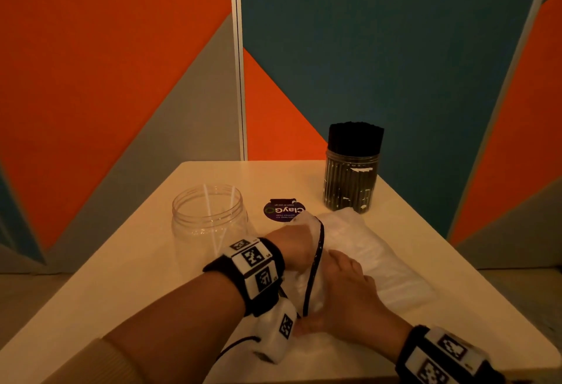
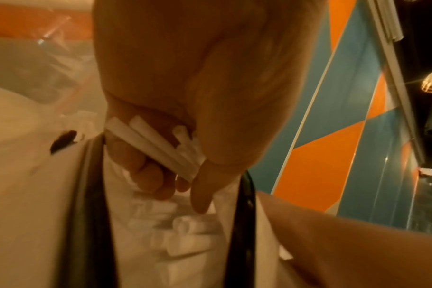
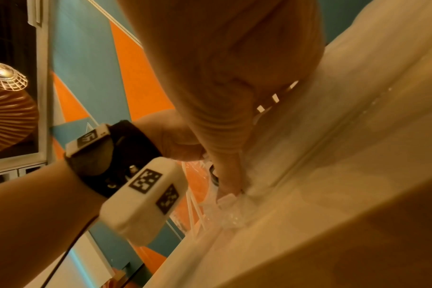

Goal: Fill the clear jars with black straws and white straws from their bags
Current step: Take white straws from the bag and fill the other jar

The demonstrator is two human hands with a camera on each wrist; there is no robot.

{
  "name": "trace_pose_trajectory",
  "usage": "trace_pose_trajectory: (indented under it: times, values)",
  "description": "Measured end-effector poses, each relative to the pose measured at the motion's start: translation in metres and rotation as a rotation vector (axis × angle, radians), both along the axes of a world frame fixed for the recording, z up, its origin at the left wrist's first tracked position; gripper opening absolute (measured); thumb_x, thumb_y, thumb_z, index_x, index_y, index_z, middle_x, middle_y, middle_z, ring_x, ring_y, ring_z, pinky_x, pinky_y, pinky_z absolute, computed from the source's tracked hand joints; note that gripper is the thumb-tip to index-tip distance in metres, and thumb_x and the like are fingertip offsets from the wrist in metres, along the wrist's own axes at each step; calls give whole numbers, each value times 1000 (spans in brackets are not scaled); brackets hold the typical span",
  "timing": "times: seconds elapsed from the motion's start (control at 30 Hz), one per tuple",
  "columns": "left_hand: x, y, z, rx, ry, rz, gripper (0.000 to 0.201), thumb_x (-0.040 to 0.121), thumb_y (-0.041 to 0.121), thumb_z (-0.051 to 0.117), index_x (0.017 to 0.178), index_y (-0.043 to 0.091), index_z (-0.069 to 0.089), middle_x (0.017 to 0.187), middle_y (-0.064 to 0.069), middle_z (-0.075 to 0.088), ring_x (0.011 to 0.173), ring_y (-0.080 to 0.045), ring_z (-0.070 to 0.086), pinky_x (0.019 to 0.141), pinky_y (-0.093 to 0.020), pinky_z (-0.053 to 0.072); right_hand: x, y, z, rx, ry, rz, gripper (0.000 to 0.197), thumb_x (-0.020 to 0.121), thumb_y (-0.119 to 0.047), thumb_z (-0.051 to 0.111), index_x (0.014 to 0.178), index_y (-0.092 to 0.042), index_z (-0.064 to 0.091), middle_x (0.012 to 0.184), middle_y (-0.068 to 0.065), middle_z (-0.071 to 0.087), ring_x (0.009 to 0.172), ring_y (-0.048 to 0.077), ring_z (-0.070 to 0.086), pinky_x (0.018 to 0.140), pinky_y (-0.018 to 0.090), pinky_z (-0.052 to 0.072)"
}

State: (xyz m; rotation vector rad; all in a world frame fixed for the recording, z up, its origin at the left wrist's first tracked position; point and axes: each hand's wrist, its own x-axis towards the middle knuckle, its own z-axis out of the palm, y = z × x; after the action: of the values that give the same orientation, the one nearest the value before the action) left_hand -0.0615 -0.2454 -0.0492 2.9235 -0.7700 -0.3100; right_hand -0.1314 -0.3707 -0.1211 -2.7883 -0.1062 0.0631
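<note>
Counting the task's things gives two jars and one bag on the cream table (image 1: 456,262). At about 11 o'clock from the hands stands the clear jar (image 1: 209,219), upright and open-mouthed, with two or three white straws leaning inside it. At about 1 o'clock, near the far edge, stands the second jar (image 1: 349,184), packed with black straws (image 1: 354,137) that rise above its rim. Between the hands and that jar lies the bag of white straws (image 1: 374,250), a clear plastic bag with a dark strip along its mouth, its far end touching the foot of the second jar.

Both hands meet at the bag's mouth, near the front edge. In the left wrist view the left hand (image 2: 185,87) has its fingers curled round a small bunch of white straws (image 2: 160,148), about four or five ends showing, inside the bag's opening. The right hand (image 1: 346,289) lies on the bag at 3 o'clock from the left; in the right wrist view its fingers (image 3: 228,175) pinch the plastic at the mouth.

A round dark sticker (image 1: 284,209) is on the tabletop between the two jars, at 12 o'clock from the hands. Each wrist carries a black band with white marker blocks.

Bare tabletop lies at 9 o'clock, in front of the clear jar, and at 3 o'clock, past the bag. Orange, grey and blue wall panels stand close behind the far edge.
</note>
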Motion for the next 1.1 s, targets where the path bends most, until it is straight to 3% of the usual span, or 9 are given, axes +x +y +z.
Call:
trace_pose_trajectory:
  times: [0.1,0.27,0.43,0.6,0.77,0.83,0.9,1.03,1.1]
  values:
    - [1,-6,-1,-48,6,21,21,93,5,59,111,-4,53,86,-13,57,86,-29,62,68,-30,43,1,-3,-2,8,-1,4,152,35,-90,67,158,-29,2,161,-7,11,147,20,15,117,45,25]
    - [0,-9,-1,-15,25,11,11,95,6,55,85,6,51,85,-10,56,86,-27,59,72,-31,44,7,-10,-5,25,-7,-1,153,36,-90,69,157,-30,-1,160,-9,10,146,19,13,117,44,24]
    - [-7,0,3,21,74,111,27,98,10,47,111,-9,61,114,-22,64,109,-35,61,91,-41,48,15,-17,-7,8,-16,-31,153,36,-87,75,158,-31,1,160,-8,10,145,21,15,116,44,26]
    - [-16,13,1,-79,57,146,26,97,9,43,117,-4,54,96,-13,57,86,-26,54,68,-34,40,22,-19,-4,-10,15,-53,155,35,-86,76,157,-30,-1,161,-7,9,146,23,15,116,46,26]
    - [-21,13,-2,-140,47,200,26,96,9,49,121,1,52,117,-15,61,90,-23,56,68,-28,39,23,-15,-7,-19,12,-69,153,36,-84,78,156,-32,0,161,-7,12,146,22,16,116,46,26]
    - [-19,12,-1,-151,85,217,25,94,7,56,118,0,58,111,-14,66,97,-26,64,73,-30,49,24,-14,-7,-19,35,-62,153,34,-86,75,156,-33,-1,162,-6,11,148,23,15,118,48,25]
    - [-17,14,2,-256,137,233,21,97,13,52,109,1,64,88,-7,67,81,-22,66,74,-33,54,25,-14,-3,42,65,-43,149,30,-91,68,154,-38,5,161,-6,18,147,23,19,117,48,28]
    - [-15,16,4,-476,386,291,20,94,6,50,102,-8,62,72,-17,51,57,-25,47,55,-33,38,31,-15,4,235,16,-1,113,45,-100,55,142,-46,33,144,-9,45,135,20,41,109,47,40]
    - [-17,15,9,-589,504,355,12,92,3,49,89,-3,59,63,-15,49,49,-20,41,47,-28,31,30,-13,3,168,6,-19,117,43,-99,56,142,-42,32,143,-8,43,135,21,39,108,47,40]
